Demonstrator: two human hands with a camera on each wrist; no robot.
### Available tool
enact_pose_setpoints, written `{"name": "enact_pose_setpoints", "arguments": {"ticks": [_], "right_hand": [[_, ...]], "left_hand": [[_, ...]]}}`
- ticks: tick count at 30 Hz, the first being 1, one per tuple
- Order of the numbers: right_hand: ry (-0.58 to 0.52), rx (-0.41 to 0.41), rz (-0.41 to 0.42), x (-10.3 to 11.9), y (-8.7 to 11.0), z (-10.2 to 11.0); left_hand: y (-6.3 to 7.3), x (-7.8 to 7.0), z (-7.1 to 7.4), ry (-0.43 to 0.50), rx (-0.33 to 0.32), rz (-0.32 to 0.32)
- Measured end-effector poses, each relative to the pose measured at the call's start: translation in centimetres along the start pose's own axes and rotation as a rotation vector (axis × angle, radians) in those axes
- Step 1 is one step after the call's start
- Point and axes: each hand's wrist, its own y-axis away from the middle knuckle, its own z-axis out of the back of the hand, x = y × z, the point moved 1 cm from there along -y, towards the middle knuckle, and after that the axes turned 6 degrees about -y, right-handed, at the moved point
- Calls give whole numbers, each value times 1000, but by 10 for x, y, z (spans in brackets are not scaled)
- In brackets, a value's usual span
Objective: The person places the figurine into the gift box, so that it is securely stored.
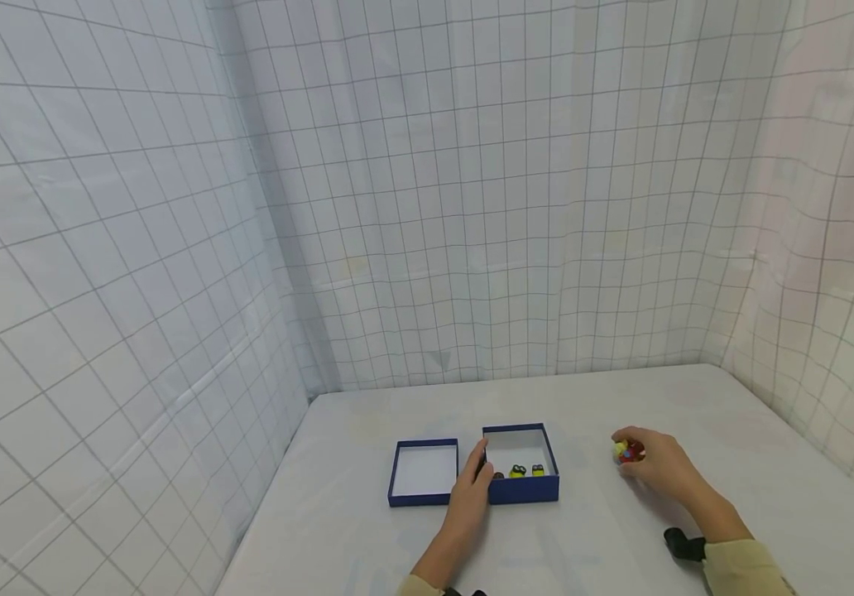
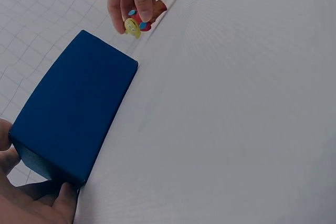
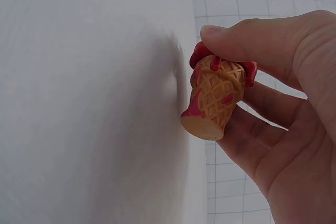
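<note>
My right hand (image 1: 661,468) pinches a small toy ice-cream cone figure (image 3: 216,90) between thumb and fingers, just above the table at the right. The figure has a brown waffle base, red drips and, in the left wrist view, a yellow head (image 2: 132,27) with blue bits. My left hand (image 1: 467,497) grips the left wall of an open blue box (image 1: 524,490) with a white inside. Small toys stand along the box's near side: two yellow and black ones (image 1: 518,471) and a brown one (image 1: 498,476), partly hidden by the wall.
Left of the box lies a shallow blue lid (image 1: 419,500), white inside and facing up. Both rest on a white-covered table (image 1: 583,546). White gridded curtains (image 1: 427,199) hang behind and at the sides. A black wrist strap (image 1: 683,545) sits by the right sleeve.
</note>
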Motion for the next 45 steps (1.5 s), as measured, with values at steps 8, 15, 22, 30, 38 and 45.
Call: {"name": "enact_pose_setpoints", "arguments": {"ticks": [8, 15, 22, 30, 38, 45], "right_hand": [[-22, -16, 15, 6, 2, 1], [-16, -46, 55, 3, 1, -1], [-8, -72, 81, 3, 1, -1], [-42, -123, 90, 9, 1, 1], [-109, -145, 55, 8, 0, -1], [-87, -144, 51, 6, -2, -2]], "left_hand": [[0, 1, 0, -15, -12, -10], [1, 0, 0, -4, -2, 1], [1, 2, 0, -6, -5, 8], [0, 0, 0, -18, -13, 2], [1, -3, 1, -16, -5, -6], [4, -4, 1, -6, -6, -11]]}}
